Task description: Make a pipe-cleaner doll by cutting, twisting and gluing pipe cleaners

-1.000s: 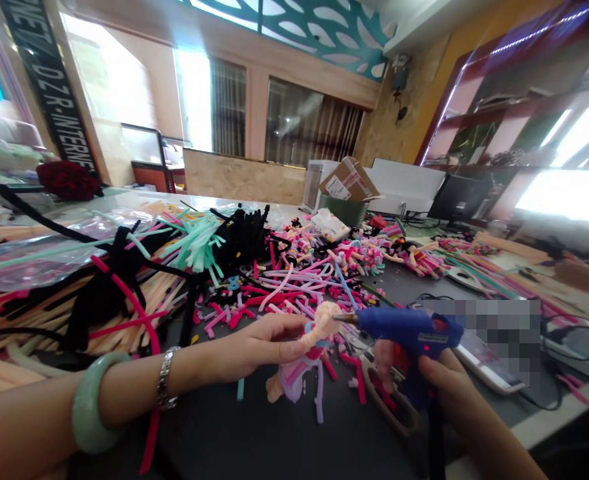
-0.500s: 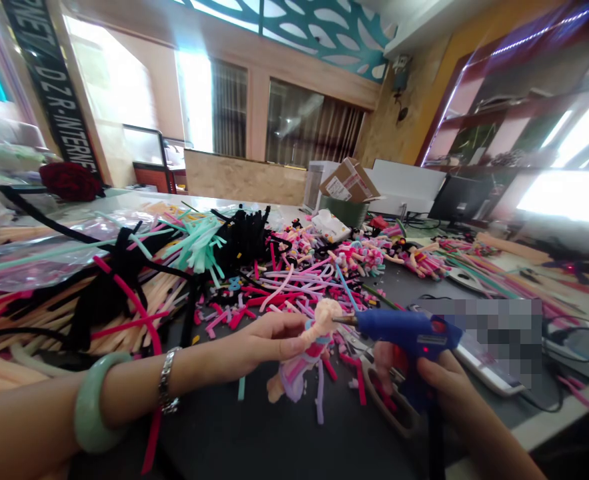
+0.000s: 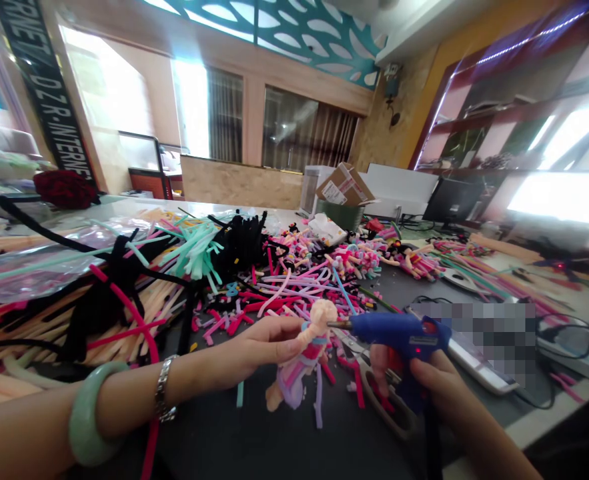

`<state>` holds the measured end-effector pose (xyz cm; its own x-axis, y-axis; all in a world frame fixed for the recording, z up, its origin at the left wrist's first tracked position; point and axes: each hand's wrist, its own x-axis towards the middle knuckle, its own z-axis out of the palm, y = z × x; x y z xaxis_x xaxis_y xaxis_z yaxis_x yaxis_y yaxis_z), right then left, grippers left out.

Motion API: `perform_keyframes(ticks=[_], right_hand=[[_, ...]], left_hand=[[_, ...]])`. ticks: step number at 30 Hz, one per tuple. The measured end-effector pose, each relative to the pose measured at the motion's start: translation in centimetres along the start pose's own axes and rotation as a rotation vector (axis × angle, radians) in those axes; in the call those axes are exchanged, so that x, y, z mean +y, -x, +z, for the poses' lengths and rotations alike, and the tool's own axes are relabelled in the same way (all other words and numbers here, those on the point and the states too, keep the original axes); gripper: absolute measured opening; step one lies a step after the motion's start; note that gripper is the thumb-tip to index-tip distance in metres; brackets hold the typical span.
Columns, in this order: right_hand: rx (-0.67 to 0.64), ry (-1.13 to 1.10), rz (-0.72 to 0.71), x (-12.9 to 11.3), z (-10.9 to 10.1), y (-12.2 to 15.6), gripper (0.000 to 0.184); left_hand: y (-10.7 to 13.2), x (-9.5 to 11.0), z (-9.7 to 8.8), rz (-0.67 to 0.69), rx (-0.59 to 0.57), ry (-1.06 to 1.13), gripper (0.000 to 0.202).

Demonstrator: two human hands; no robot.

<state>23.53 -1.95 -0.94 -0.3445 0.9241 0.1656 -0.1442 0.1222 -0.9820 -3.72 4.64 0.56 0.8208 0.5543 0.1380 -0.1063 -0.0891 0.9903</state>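
My left hand [image 3: 271,343] pinches a small pipe-cleaner doll [image 3: 304,363] between thumb and fingers. The doll has a round cream head, a pink and blue body and a lilac skirt, and it leans to the right. Wrapped round its handle, my right hand [image 3: 424,373] holds a blue hot glue gun [image 3: 399,333], with a small red light lit on its side. The metal nozzle points left and meets the doll's head near the neck; whether glue is coming out is too small to tell. Scissors [image 3: 389,407] lie on the dark mat, partly behind the glue gun and my right hand.
Cut pipe-cleaner pieces [image 3: 244,310] litter the mat. Bundles of black [image 3: 244,240] and mint pipe cleaners [image 3: 194,250] lie behind, cream ones [image 3: 139,313] at the left. Finished-looking dolls [image 3: 357,257] are heaped farther back. A white keyboard-like device [image 3: 484,363] and cables lie right.
The view has shifted slightly, so most things sit a little lower and further left. Both hands keep their hold, and the nozzle stays at the doll's head.
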Motion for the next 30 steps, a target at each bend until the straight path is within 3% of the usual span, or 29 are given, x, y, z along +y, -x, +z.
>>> perform_keyframes(ticks=[21, 30], right_hand=[[-0.004, -0.032, 0.024, 0.07, 0.13, 0.07, 0.038], [0.042, 0.098, -0.133, -0.17, 0.00, -0.29, 0.042]], left_hand=[[-0.01, -0.45, 0.25, 0.000, 0.030, 0.145, 0.038], [-0.02, -0.01, -0.06, -0.013, 0.012, 0.011, 0.038]])
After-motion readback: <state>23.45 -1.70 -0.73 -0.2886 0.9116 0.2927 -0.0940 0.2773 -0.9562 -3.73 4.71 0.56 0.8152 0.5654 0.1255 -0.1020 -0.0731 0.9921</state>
